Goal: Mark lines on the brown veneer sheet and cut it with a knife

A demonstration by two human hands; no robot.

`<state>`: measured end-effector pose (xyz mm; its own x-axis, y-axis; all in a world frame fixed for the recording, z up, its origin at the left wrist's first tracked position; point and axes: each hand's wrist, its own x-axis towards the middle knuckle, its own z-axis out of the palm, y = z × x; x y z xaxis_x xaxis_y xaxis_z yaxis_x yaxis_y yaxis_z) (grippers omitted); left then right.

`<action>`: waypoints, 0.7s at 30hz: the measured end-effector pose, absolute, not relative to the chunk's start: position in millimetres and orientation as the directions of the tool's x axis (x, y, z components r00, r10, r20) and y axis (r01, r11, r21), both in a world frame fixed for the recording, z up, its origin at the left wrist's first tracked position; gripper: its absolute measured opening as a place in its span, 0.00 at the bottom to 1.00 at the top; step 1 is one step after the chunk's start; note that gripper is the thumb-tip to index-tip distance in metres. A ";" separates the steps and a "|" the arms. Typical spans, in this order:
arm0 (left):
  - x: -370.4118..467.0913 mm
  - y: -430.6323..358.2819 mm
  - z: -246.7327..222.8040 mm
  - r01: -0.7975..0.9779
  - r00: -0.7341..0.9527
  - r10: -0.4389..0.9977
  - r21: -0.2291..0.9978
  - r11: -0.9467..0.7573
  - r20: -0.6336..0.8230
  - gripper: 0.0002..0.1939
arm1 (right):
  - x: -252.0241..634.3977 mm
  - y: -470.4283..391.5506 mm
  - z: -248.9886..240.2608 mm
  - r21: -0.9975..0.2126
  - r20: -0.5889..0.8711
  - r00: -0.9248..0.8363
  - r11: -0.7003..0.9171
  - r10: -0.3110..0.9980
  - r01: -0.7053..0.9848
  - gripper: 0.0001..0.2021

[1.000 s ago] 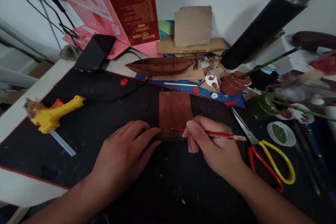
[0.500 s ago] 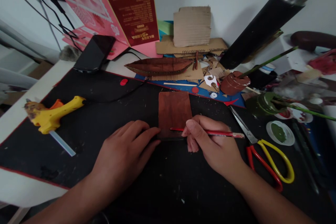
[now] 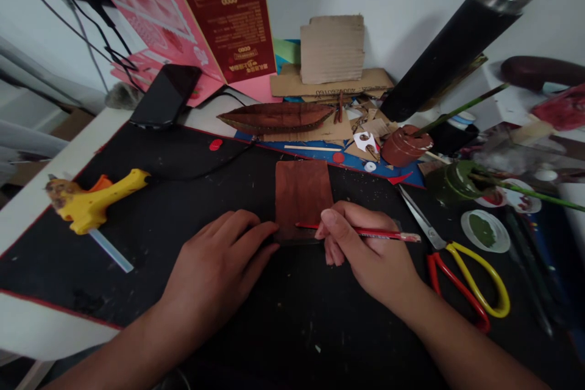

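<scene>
1. Grip, right hand (image 3: 372,250): closed around one red pencil (image 3: 388,235), held nearly level with its tip pointing left.
2. Workpiece: one flat brown panel (image 3: 302,192), roughly rectangular, lying on the black mat (image 3: 256,329) between the two hands. The pencil tip is over its lower part; contact cannot be confirmed.
3. Grip, left hand (image 3: 214,259): fingers loosely bent, fingertips at the panel's lower left corner — whether they pinch it or only rest there cannot be told.
4. Right of the right hand: one pair of scissors (image 3: 437,242), blades together, with one red and one yellow handle loop.
5. Farther right: two paint jars, one brown (image 3: 406,147) and one green (image 3: 450,184), each with one long green handle leaning out.
6. Left side: one yellow glue gun (image 3: 95,200) — one translucent stick (image 3: 112,251) protruding.
7. Behind the panel: one boat-shaped brown piece (image 3: 276,118).
8. Rear left: one black phone (image 3: 167,96) on the tabletop (image 3: 41,326).
</scene>
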<state>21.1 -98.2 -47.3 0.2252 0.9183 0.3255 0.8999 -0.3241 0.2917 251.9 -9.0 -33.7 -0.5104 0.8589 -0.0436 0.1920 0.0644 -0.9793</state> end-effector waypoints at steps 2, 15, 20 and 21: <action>20.9 -98.2 -47.3 0.900 0.224 0.918 0.292 -0.324 0.328 0.13 | 251.9 -9.2 -33.5 -0.981 -0.049 -0.509 0.054 0.859 0.185 0.21; 20.5 -97.8 -47.0 0.899 0.225 0.914 0.289 -0.328 0.337 0.13 | 252.2 -8.8 -34.9 -0.982 -0.039 -0.503 0.061 0.864 0.179 0.20; 20.6 -97.9 -47.6 0.897 0.220 0.917 0.300 -0.324 0.334 0.13 | 252.7 -9.7 -34.8 -0.981 -0.051 -0.501 0.050 0.864 0.187 0.21; 20.7 -97.9 -47.7 0.898 0.222 0.916 0.297 -0.325 0.333 0.13 | 252.7 -9.9 -34.8 -0.981 -0.054 -0.502 0.047 0.863 0.186 0.21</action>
